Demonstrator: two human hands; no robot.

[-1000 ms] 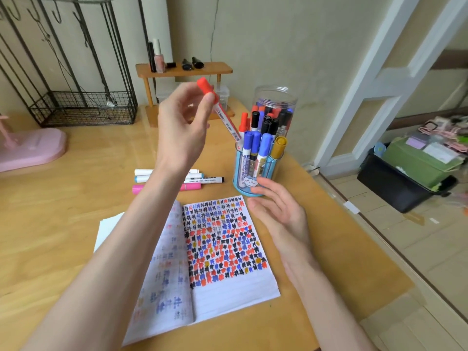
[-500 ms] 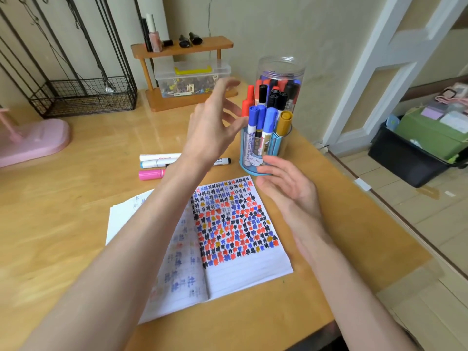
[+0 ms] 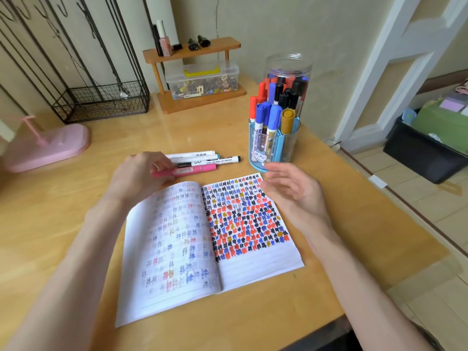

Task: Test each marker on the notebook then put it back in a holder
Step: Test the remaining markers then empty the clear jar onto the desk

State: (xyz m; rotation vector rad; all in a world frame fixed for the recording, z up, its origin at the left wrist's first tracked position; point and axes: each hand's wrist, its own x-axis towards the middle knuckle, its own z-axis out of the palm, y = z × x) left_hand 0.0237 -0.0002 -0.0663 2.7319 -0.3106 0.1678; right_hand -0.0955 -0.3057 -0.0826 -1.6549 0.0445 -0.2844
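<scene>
Dropping from up by the holder, my left hand (image 3: 138, 174) is now lying over the loose markers (image 3: 202, 160) in the middle of the frame, fingertips on the pink marker (image 3: 195, 170) and the white-barrelled ones beside it. Blur is keeping me from telling whether it is pinching one. My right hand (image 3: 296, 196) is hovering wide and relaxed, holding nothing, over the upper right corner of the notebook (image 3: 202, 249), just below the blue holder (image 3: 273, 148).

I am seeing the notebook lying open on the table (image 3: 63, 224), its right page crowded with red, blue, black and ochre marks. The holder is standing packed with capped markers, and a clear jar (image 3: 287, 69) holding more is standing right behind it. Toward the upper left, a wooden shelf (image 3: 192, 50) is standing over a clear plastic box (image 3: 202, 79), with a black wire basket (image 3: 101, 102) and a pink stand (image 3: 50, 148) further left. At right, a black bin (image 3: 425, 158) is sitting on the floor.
</scene>
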